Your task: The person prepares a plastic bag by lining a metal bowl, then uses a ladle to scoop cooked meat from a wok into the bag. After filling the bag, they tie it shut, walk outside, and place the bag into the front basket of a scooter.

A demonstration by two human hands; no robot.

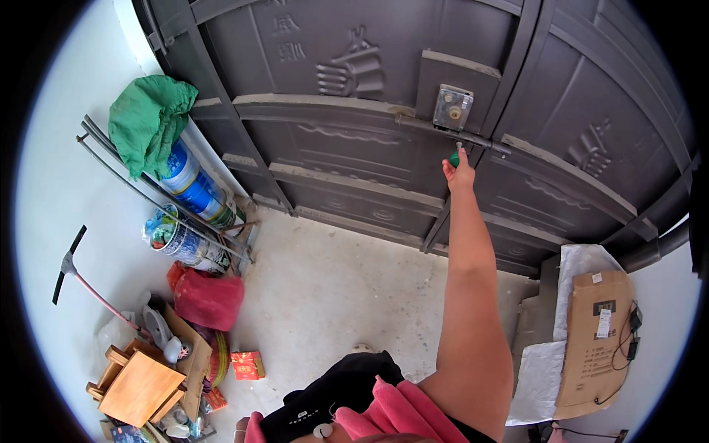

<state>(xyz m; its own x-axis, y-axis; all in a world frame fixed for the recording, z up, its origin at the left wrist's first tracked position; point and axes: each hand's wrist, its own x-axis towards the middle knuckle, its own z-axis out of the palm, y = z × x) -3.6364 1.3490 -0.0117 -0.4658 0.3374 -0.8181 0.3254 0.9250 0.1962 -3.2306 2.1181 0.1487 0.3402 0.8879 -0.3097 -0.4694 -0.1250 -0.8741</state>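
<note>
My right arm stretches forward to the dark grey metal double door (340, 140). My right hand (459, 174) is closed around a small green object (454, 159), mostly covered by the fingers, so its kind is unclear. The fingertips are up against the door, just under the sliding bolt (480, 142), which lies across the seam between the two leaves. Above the bolt sits a metal box lock (453, 108) with a round knob. My left hand does not show; black and pink clothing fills the lower edge.
At left stand a blue bucket stack (193, 181) under green cloth (148, 122), metal rods, and a paint bucket (188, 240). Nearer are a red bag (210, 299), a wooden stool (140, 387) and a red box (247, 365). Flattened cardboard (597, 347) leans at right.
</note>
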